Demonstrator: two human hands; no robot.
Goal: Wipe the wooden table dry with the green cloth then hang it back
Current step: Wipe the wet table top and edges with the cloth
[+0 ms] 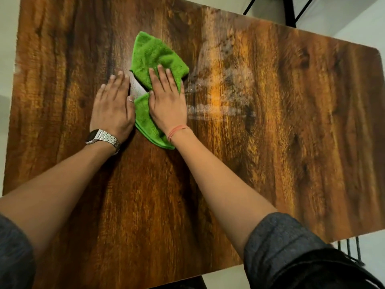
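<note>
Two bare hands lay flat on a dark-grained wooden desk (270, 142). The right hand (167, 101), fingers straight, pressed down on a crumpled bright green microfibre cloth (154, 57) near the middle of the desk, toward its 12 o'clock edge. The left hand (113, 107), also with fingers straight and holding nothing, rested on bare wood just at the cloth's 9 o'clock side. Pale wet streaks (220, 97) showed at the cloth's 3 o'clock. The cloth looked soft, light and limp, likely to bunch when pushed; pinching a corner or gathered fold would suit lifting it. No brand, label or writing was legible, including on the silver metal wristwatch (103, 138).
</note>
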